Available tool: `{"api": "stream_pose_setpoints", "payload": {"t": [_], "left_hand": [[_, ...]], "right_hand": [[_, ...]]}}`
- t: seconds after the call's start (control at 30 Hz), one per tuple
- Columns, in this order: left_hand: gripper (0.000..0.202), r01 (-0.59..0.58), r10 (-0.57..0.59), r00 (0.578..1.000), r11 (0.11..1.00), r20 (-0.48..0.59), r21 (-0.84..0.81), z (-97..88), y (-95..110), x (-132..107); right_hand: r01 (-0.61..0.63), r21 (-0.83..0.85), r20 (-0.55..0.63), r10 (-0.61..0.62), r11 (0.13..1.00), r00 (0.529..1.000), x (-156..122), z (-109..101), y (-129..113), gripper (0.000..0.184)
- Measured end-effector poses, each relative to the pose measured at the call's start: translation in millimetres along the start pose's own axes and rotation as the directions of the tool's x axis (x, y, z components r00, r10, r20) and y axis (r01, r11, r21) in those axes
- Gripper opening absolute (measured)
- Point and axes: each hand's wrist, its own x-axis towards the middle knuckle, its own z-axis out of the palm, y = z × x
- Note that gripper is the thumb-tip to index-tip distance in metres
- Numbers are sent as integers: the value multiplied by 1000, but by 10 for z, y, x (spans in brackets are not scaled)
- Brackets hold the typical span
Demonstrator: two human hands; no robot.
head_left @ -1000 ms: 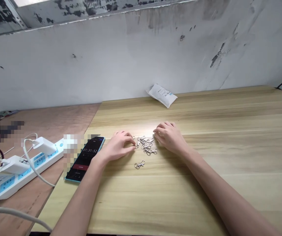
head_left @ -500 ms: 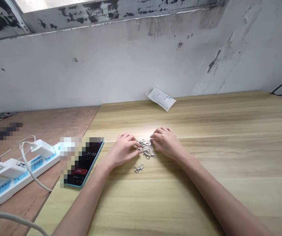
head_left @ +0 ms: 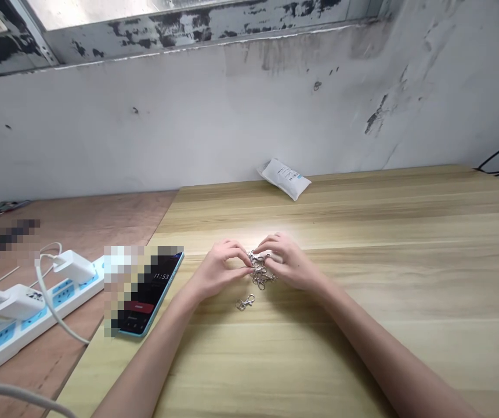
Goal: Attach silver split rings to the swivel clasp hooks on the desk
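left hand [head_left: 219, 271] and right hand [head_left: 292, 264] curl over tangled metal clasps [head_left: 260, 271]; cannot tell if gripped; light, stiff, snagging; best pinched singly

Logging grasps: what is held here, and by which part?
The left hand and right hand have fingers on the tangle of silver swivel clasps, at its upper end; whether either grips one cannot be told.

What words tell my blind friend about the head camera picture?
A left hand and right hand touch a tangle of silver clasps on a wooden table. One clasp lies apart, and a phone sits to the left.
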Motion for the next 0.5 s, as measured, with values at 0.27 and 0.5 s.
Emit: {"api": "stream_pose_setpoints", "payload": {"t": [0.27, 0.5], "left_hand": [[7, 53, -62, 997, 981, -42, -186, -26, 38, -18], [9, 29, -31, 999, 995, -22, -99, -28, 0, -26]], "right_hand": [[-64, 315, 178, 7, 947, 984, -29, -16, -143, 17], [-125, 353, 87, 101, 927, 991, -12, 31, -94, 17]]}}
